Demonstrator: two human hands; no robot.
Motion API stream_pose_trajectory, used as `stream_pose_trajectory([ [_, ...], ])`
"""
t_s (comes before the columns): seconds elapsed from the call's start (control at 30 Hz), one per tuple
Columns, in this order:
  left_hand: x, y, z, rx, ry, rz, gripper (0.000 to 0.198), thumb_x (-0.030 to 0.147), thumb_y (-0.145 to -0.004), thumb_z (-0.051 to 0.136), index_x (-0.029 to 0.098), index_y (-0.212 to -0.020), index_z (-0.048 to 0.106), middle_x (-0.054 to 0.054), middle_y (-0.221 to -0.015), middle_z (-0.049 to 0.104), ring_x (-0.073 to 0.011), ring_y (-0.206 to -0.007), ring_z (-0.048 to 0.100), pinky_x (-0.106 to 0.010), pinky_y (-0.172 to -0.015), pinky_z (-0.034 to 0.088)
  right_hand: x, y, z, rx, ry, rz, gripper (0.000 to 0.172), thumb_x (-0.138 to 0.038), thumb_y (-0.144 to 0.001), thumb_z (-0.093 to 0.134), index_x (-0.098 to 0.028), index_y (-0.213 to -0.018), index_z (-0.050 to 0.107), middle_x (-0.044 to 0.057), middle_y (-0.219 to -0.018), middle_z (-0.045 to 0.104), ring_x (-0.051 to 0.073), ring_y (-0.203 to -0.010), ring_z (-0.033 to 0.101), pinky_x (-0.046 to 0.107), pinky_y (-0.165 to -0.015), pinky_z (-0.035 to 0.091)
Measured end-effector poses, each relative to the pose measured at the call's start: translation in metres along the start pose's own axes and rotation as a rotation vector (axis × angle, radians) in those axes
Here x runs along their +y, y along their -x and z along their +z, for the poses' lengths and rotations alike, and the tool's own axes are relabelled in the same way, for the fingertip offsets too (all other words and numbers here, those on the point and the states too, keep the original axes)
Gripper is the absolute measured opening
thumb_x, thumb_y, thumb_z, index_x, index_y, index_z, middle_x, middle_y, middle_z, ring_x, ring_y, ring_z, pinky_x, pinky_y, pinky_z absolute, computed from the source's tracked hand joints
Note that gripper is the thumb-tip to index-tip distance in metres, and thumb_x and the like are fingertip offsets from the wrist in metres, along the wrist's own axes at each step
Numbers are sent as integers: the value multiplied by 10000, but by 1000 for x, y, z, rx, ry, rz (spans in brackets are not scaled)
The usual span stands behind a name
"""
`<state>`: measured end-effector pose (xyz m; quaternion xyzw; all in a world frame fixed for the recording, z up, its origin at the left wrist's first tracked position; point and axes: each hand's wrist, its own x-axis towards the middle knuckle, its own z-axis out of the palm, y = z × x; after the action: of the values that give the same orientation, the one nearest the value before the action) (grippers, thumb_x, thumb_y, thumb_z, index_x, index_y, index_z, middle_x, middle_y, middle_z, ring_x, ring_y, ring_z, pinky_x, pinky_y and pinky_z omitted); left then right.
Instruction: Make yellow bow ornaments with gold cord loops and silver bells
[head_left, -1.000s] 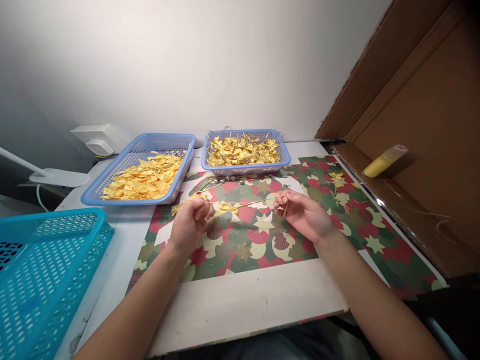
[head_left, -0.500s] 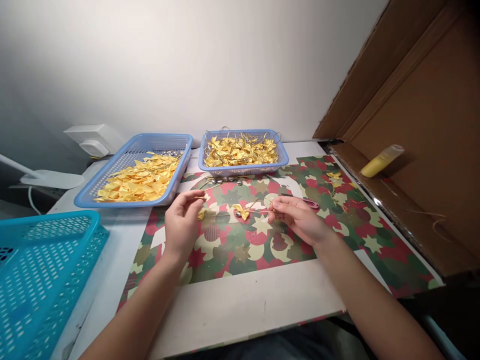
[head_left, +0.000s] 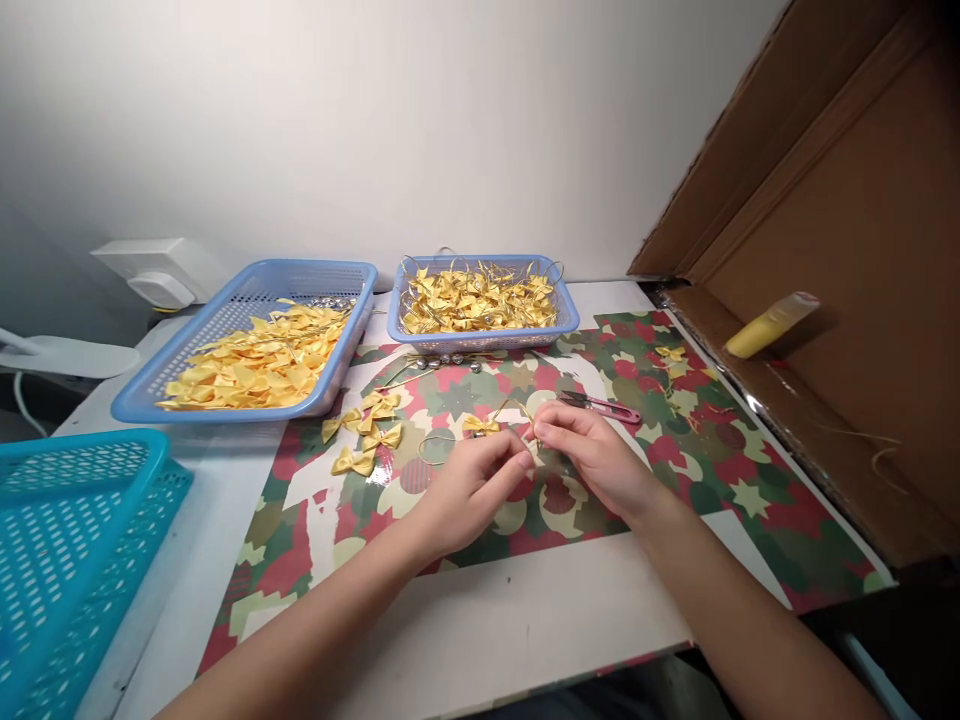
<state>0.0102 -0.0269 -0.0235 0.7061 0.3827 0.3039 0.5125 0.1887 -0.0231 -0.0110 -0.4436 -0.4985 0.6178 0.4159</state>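
My right hand (head_left: 596, 455) pinches a thin gold cord (head_left: 524, 409) whose short ends stick up above the fingertips. Close against it, my left hand (head_left: 476, 490) has thumb and forefinger closed at the same cord; the exact point of its grip is partly hidden. Just behind my left fingers lies a yellow ribbon bow (head_left: 480, 424), its lower part covered by the hand. Left of that, a curved length of cord (head_left: 427, 450) rests on the patterned sheet (head_left: 450, 400). Several loose yellow bows (head_left: 382, 437) lie farther left.
Behind stand a blue basket of yellow bows (head_left: 360, 270) and a smaller blue basket of corded bows (head_left: 484, 345). Small silver bells (head_left: 446, 360) lie before it. Pink-handled thread snips (head_left: 600, 406) are beyond my right hand. A teal basket (head_left: 150, 450) and cardboard wall (head_left: 847, 250) flank the table.
My left hand has moved right and toward me, from near the loose bows to my right fingertips. Those bows are now uncovered. The view has shifted slightly.
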Motion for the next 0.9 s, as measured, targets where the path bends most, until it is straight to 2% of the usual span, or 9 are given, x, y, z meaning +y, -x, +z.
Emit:
stream_pose_trajectory([
  [0.1, -7, -1, -1, 29, 75, -59, 400, 408, -943, 410, 197, -606, 363, 45, -575, 330, -103, -545, 301, -235, -515, 286, 4, 1, 1, -4, -33, 52, 288, -436, -791, 682, -178, -675, 625, -3, -775, 495, 111, -685, 419, 254, -634, 359],
  [0.2, -12, 0, -1, 88, 108, -63, 389, 379, -908, 405, 204, -573, 314, 46, -564, 296, -104, -535, 260, -245, -512, 267, 8, 3, 4, -45, -139, 211, 290, -476, -787, 691, -193, -757, 638, -7, -748, 466, 99, -609, 389, 236, -510, 314],
  [0.27, -13, 0, -1, 100, 120, -65, 381, 366, -888, 409, 207, -558, 305, 46, -550, 294, -103, -522, 251, -251, -505, 260, 9, 4, 6, -51, -209, 270, 298, -485, -776, 709, -199, -763, 627, -12, -701, 436, 101, -592, 381, 230, -482, 297],
  [0.5, -16, -1, -1, 85, 191, -106, 367, 360, -845, 422, 215, -542, 276, 50, -514, 261, -99, -503, 230, -254, -477, 233, 11, 3, 9, -48, -251, 247, 312, -494, -771, 711, -202, -736, 607, 4, -689, 454, 123, -630, 408, 246, -515, 337],
  [0.73, -19, 1, 0, 17, 253, -132, 374, 351, -801, 435, 209, -524, 228, 43, -532, 206, -102, -523, 188, -266, -488, 199, 15, 5, 11, 0, -219, 234, 307, -502, -774, 715, -203, -763, 643, 37, -751, 582, 152, -698, 510, 263, -560, 408],
  [0.9, -19, 5, -1, 50, 274, -72, 392, 407, -857, 481, 202, -559, 330, 39, -540, 287, -108, -533, 245, -266, -508, 221, 15, 5, 13, 45, -236, 254, 295, -476, -760, 741, -195, -748, 653, 18, -707, 609, 129, -663, 526, 254, -598, 442],
])
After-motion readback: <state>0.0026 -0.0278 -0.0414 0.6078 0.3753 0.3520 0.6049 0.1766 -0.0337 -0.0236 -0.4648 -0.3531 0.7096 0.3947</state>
